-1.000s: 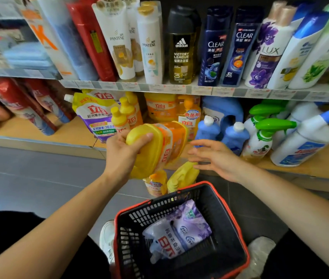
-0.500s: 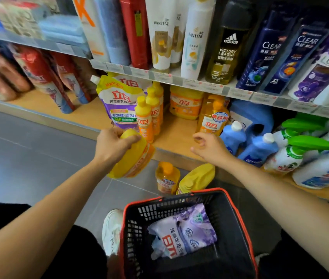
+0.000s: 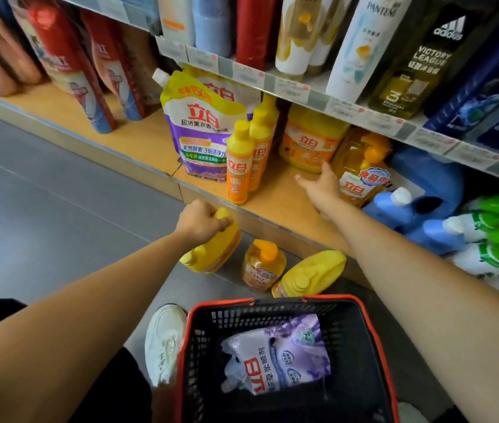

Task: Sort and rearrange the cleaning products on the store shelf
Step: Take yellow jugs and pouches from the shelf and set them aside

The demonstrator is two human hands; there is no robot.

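My left hand (image 3: pixel 200 220) grips the yellow jug (image 3: pixel 214 248) by its top, and I've lowered it from chest height to just off the floor, beside the pump bottle (image 3: pixel 262 264) and second jug (image 3: pixel 312 274) below the shelf edge (image 3: pixel 260 213). My right hand (image 3: pixel 318 186), open and empty, has reached onto the bottom shelf toward the orange tub (image 3: pixel 310 141), so I judge I'm clearing space there.

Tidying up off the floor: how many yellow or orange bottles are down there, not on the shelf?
3: a yellow jug under the left hand, a pump bottle standing in the middle, and a yellow jug lying beside the basket, which may hide more.
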